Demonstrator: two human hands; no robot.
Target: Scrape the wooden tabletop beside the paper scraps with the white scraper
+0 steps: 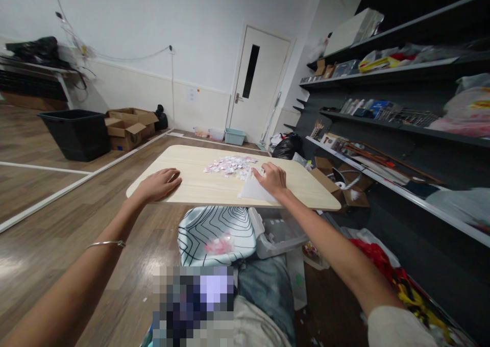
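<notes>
My left hand [160, 184] lies on the left part of the pale wooden tabletop [191, 183], fingers stretched out and holding nothing. On the right side, my right hand [271, 177] is closed on the upper edge of a whitish, translucent sheet-like piece [255, 190], perhaps a small plastic bag; its exact kind does not show. This piece rests near the table's front edge. Just beyond it spreads a loose pile of small white and pinkish pieces [231, 166], too small to make out singly.
Below the front edge are a patterned cushion [218, 219] with a pink-and-clear packet [220, 245] on it, and a clear plastic bin [279, 234]. Loaded shelves [383, 168] line the right side. A black bin [76, 135] and cardboard boxes [132, 125] stand at the left.
</notes>
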